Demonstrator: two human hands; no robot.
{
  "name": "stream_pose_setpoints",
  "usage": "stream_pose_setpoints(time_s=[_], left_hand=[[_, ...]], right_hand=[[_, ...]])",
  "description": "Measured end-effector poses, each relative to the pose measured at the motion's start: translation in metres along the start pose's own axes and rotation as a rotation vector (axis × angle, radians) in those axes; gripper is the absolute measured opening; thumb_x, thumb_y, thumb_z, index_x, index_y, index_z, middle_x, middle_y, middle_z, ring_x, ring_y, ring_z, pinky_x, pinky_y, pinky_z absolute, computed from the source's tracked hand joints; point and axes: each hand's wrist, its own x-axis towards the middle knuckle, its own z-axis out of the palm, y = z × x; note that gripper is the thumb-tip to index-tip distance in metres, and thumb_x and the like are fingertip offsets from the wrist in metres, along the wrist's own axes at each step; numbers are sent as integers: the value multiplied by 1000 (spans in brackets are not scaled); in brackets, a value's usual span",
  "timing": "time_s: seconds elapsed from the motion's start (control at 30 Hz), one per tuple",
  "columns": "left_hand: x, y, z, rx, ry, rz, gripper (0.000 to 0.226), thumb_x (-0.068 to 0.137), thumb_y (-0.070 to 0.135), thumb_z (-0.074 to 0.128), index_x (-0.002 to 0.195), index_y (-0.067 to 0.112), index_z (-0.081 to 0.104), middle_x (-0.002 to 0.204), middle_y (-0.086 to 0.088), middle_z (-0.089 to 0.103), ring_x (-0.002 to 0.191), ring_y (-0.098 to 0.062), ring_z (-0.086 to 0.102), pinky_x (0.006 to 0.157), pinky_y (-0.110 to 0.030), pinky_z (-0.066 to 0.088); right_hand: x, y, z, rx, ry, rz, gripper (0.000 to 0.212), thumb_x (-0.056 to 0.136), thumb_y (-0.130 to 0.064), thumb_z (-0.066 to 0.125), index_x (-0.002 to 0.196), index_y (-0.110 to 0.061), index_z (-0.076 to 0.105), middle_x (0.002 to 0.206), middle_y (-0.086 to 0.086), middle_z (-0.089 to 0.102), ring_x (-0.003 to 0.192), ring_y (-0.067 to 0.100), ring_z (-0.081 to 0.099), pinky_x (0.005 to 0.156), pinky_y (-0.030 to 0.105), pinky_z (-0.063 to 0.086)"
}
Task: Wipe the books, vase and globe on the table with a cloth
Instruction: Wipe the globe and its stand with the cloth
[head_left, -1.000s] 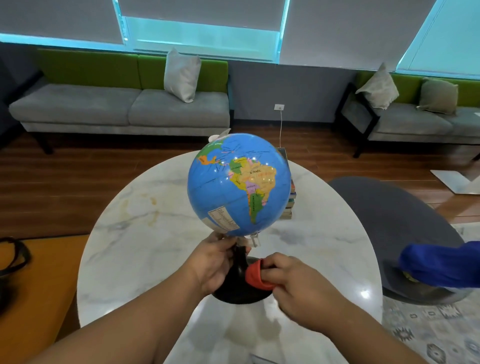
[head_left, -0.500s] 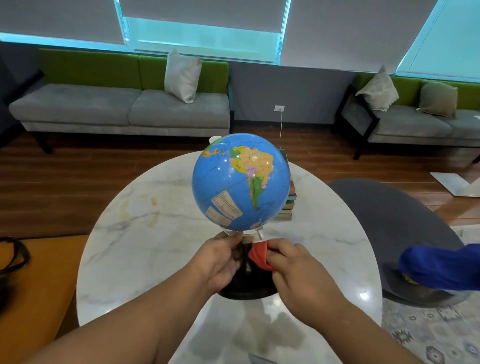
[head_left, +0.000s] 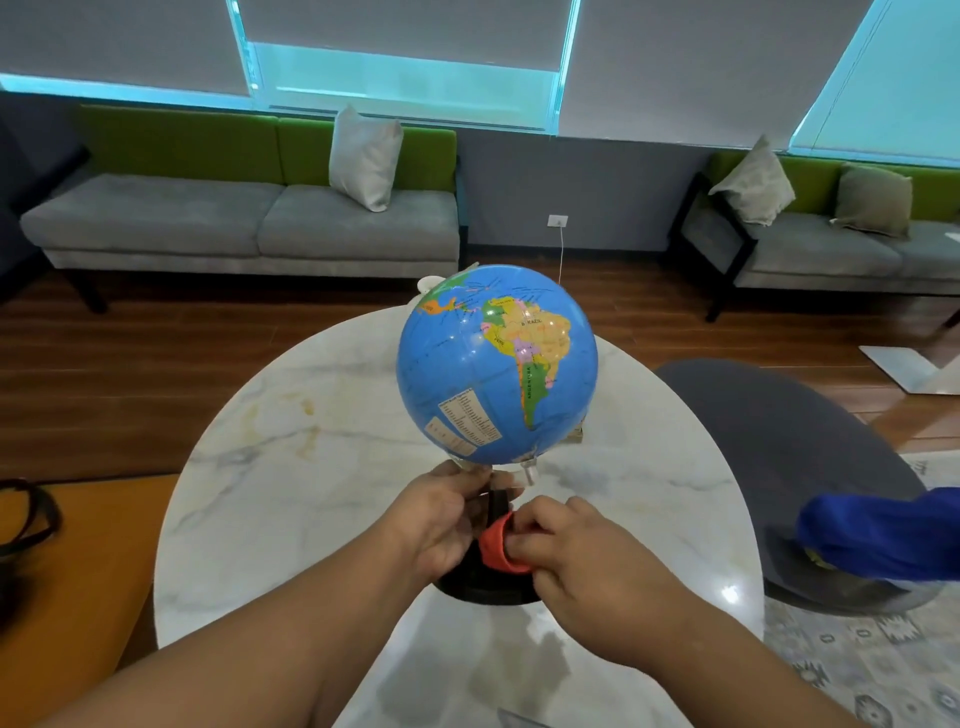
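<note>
Two bare hands, both low on a blue plastic globe (head_left: 496, 364) at the near middle of a round white marble table (head_left: 270, 467). Globe upright on its round black base (head_left: 483, 590), base flat on the marble, ball tilted on a clear arm, South America towards the camera.

Left hand (head_left: 436, 519) on the left of the black post, just under the ball: fingers curled round the post, thumb up by the clear arm, a closed hold. Right hand (head_left: 587, 561) on the right, just beside the left: fingertips (head_left: 540, 514) bent and pinched on a small red cloth (head_left: 496, 540), the wad pressed against the post just above the base. Cloth between the two hands, below the ball and above the base rim, mostly tucked under the right fingers with only one red fold showing.

Behind the globe, just past its lower right edge, a sliver of stacked books (head_left: 576, 434), mostly hidden. At its far upper left, a small white rim (head_left: 428, 285), too hidden to name.

Right of the table, a round grey chair (head_left: 779, 441) with bright blue fabric (head_left: 883, 535) lying on its near side. Far left along the wall, a grey sofa with green back (head_left: 234, 223) and a pale cushion (head_left: 363, 156); far right, a second sofa of the same kind (head_left: 831, 249).
</note>
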Motion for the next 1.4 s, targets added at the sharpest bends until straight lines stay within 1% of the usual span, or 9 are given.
stream_pose_setpoints(time_s=[0.1, 0.27, 0.4, 0.57, 0.7, 0.77, 1.0, 1.17, 1.4], left_hand=[[-1, 5, 2, -10, 3, 5, 15, 99, 4, 43, 111, 0, 51, 71, -12, 68, 67, -23, 69, 73, -38, 53], [6, 24, 6, -109, 53, 18, 13, 100, 8, 43, 97, 1, 54, 70, -12, 68, 72, -24, 66, 75, -37, 53], [8, 29, 13, -112, 83, 38, 14, 100, 10, 43, 105, 0, 52, 82, -15, 66, 71, -21, 66, 75, -35, 54], [8, 30, 13, -88, 93, 45, 18, 99, 8, 46, 114, -1, 50, 85, -15, 65, 77, -23, 63, 75, -35, 52], [6, 34, 6, -86, 71, 27, 22, 98, 9, 47, 117, -3, 51, 88, -16, 66, 69, -22, 68, 71, -35, 54], [5, 32, 6, -62, 59, 25, 18, 98, 8, 47, 113, -2, 52, 83, -15, 68, 67, -22, 70, 71, -36, 54], [-6, 20, 15, 42, -59, -3, 10, 97, 5, 44, 95, 7, 54, 70, -8, 65, 60, -20, 65, 56, -30, 56], [-11, 34, 8, -69, -235, -53, 14, 92, 2, 42, 93, 4, 56, 69, -9, 60, 63, -22, 63, 65, -32, 58], [-21, 33, 9, -4, -531, -159, 19, 84, 3, 47, 102, 2, 52, 74, -7, 59, 68, -20, 62, 71, -35, 56]], right_hand=[[-8, 9, -8, 91, 54, -32, 54, 76, -36, 25, 111, -34, 65, 113, -20, 49, 92, 7, 44, 77, 18, 40], [-18, 27, -6, 342, 303, 219, 35, 88, -13, 45, 110, -30, 66, 103, -24, 49, 74, -3, 54, 59, 8, 37], [-15, -7, 8, 222, 487, 38, 45, 78, -17, 46, 118, -32, 62, 118, -15, 49, 99, 9, 52, 84, 21, 45], [-18, -28, 14, 14, 436, -165, 47, 74, -10, 48, 116, -24, 62, 124, -7, 49, 95, 24, 51, 68, 30, 50], [-12, 0, 10, 182, 507, 116, 41, 77, -22, 41, 110, -27, 64, 116, -17, 47, 94, 18, 53, 76, 31, 52], [-10, 9, 4, 215, 432, 236, 44, 79, -27, 34, 108, -26, 67, 113, -20, 46, 94, 14, 52, 77, 32, 52], [10, -7, -21, 29, 82, -69, 60, 71, -42, 20, 105, -30, 68, 110, -17, 50, 94, 17, 44, 82, 33, 44], [0, 34, -26, 663, 141, 179, 32, 73, -21, 42, 75, -38, 70, 100, -17, 58, 86, 17, 64, 81, 39, 54], [20, 39, -16, 780, -95, 300, 24, 87, -17, 51, 93, -23, 73, 107, -10, 59, 100, 9, 58, 88, 22, 46]])
